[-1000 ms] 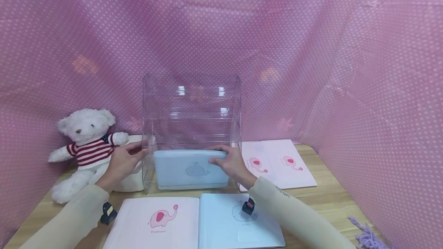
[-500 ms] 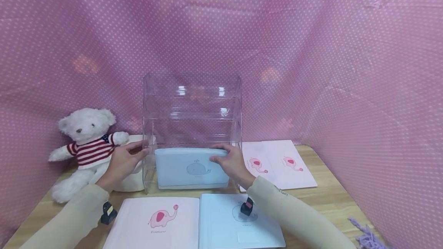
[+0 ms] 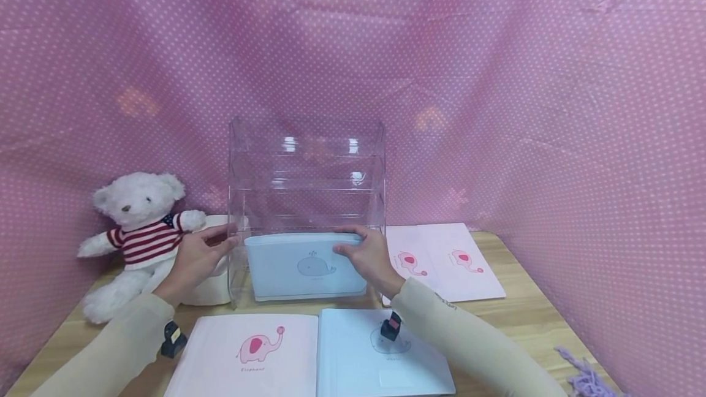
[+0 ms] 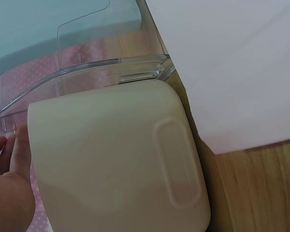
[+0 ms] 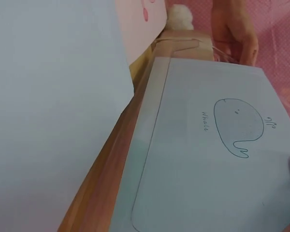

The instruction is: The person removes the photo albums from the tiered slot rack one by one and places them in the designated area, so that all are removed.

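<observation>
A clear tiered rack [image 3: 309,201] stands mid-table in the head view. My left hand [image 3: 195,259] grips its left side edge; in the left wrist view, the fingers [image 4: 20,152] sit by the clear edge, beside a cream bin [image 4: 111,159]. In the rack's lowest tier leans a light-blue book [image 3: 287,268] with a whale drawing. My right hand [image 3: 372,259] holds its upper right corner, thumb in front and other fingers over the top. The right wrist view shows the word "Whale" on the book's cover [image 5: 183,145].
Before the rack lie a pink elephant book [image 3: 209,354] and another blue whale book [image 3: 353,348]. Pink elephant books [image 3: 430,280] lie to the right. A white teddy bear [image 3: 132,201] sits left of the rack, and purple cord [image 3: 587,378] lies at the right front.
The top edge of the blue book has risen slightly, together with my right hand. My left hand has stayed at the rack's side.
</observation>
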A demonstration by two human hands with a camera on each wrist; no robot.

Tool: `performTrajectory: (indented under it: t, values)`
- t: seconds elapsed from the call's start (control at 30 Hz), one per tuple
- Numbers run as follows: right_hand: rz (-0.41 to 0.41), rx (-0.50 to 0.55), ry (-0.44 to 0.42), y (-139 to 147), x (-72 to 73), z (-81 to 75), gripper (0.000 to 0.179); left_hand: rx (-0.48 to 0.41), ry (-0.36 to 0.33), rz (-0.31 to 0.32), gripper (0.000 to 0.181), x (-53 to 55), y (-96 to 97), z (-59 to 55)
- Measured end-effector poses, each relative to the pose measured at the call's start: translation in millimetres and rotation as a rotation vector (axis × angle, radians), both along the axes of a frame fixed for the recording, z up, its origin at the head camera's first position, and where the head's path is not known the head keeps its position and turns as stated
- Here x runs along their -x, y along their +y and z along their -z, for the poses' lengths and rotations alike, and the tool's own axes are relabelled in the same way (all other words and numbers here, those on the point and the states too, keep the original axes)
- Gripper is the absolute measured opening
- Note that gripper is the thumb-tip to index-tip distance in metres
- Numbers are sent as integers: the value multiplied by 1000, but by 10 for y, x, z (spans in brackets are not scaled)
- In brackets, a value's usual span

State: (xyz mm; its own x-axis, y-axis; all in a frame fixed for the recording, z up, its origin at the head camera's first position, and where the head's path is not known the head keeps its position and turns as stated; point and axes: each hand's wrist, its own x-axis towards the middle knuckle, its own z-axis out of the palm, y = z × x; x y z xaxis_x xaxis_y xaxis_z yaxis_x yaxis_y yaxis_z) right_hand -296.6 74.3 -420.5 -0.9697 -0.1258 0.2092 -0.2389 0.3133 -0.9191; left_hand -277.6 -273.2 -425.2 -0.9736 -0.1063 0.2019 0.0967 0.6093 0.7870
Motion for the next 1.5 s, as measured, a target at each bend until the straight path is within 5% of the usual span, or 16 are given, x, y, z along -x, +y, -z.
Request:
performTrajectory:
  t: [1.07,1.5]
  values:
    - [29,24,51,119,-38,-322,33,-33,-25,-18,59,6,27,-25]
    - [47,122,63,208,-30,-476,36,-34,-14,-17,58,13,6,-10]
